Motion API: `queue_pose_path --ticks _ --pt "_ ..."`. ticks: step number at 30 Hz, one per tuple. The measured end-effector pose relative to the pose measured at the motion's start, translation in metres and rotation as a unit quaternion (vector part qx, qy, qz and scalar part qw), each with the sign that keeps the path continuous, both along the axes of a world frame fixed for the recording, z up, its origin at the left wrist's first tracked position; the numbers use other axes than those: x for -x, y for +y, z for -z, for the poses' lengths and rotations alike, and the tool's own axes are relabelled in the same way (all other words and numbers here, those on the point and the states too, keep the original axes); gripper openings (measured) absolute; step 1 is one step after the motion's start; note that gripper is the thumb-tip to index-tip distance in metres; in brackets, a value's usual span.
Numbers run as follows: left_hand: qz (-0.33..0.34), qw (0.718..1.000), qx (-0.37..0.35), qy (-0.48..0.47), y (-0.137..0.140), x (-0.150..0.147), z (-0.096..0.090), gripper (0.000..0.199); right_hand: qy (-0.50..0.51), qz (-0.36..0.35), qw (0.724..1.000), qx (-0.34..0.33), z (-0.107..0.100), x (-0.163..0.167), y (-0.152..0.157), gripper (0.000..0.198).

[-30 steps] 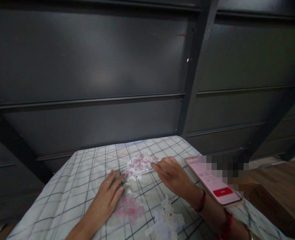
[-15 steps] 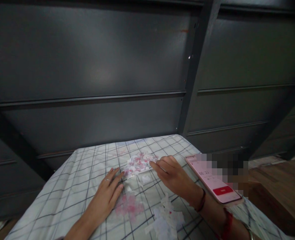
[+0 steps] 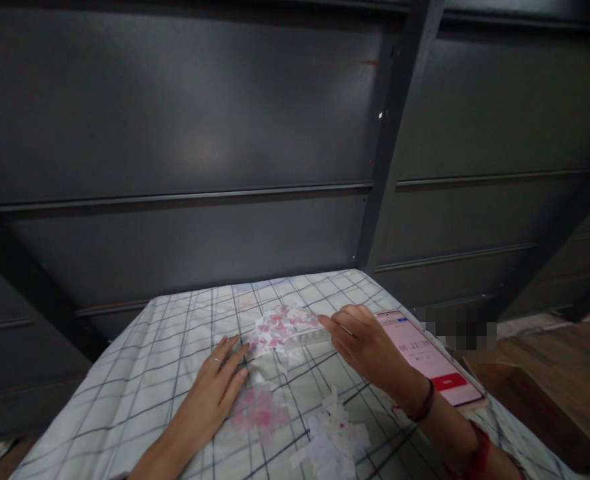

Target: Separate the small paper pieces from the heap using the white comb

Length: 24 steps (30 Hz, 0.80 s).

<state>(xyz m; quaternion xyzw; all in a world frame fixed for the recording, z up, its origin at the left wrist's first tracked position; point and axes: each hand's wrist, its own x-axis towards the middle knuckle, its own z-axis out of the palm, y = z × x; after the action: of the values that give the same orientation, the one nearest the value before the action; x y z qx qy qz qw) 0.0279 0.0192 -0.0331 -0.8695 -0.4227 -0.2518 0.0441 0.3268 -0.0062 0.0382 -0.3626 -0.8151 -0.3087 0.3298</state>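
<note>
A heap of pink and white paper scraps [image 3: 277, 325] lies on a checked cloth [image 3: 139, 353]. My left hand [image 3: 219, 373] rests flat with fingers spread, its fingertips at the heap's left edge. To the right of the heap, my right hand [image 3: 362, 343] is closed in a pinch. A pale paper strip [image 3: 307, 337] runs from the heap's front edge to its fingers, which hide the strip's end. Nearer me lie a patch of pink scraps [image 3: 261, 415], close to my left thumb, and a pile of white scraps [image 3: 337, 437].
Beside my right forearm a pink phone [image 3: 442, 363] lies face up, showing a running timer. A dark metal panel [image 3: 185, 133] stands behind the cloth's far edge. On the right, below the cloth, is a brown box [image 3: 535, 407] on a wooden floor [image 3: 559, 357].
My right hand has moved right, away from the heap, and a pale strip now spans the gap to its fingers. My left hand has stayed in place.
</note>
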Motion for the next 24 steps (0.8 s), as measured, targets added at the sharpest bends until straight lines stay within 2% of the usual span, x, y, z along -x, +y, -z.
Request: queue_pose_path --ticks 4,12,18,24 --pt "0.007 1.000 -0.002 0.006 0.000 0.001 0.000 0.037 -0.003 0.015 1.000 0.016 0.002 -0.007 0.002 0.024" --pt "0.011 1.000 0.010 0.025 -0.002 0.000 -0.003 0.038 0.021 -0.017 0.999 0.039 -0.007 -0.022 -0.004 0.022" --pt "0.011 1.000 0.013 0.020 -0.002 0.000 -0.003 0.037 0.027 -0.012 0.999 0.045 -0.006 -0.028 -0.003 0.022" --pt "0.016 1.000 0.014 0.011 -0.002 0.000 -0.005 0.036 0.030 -0.055 0.993 0.097 -0.010 -0.028 -0.009 0.021"
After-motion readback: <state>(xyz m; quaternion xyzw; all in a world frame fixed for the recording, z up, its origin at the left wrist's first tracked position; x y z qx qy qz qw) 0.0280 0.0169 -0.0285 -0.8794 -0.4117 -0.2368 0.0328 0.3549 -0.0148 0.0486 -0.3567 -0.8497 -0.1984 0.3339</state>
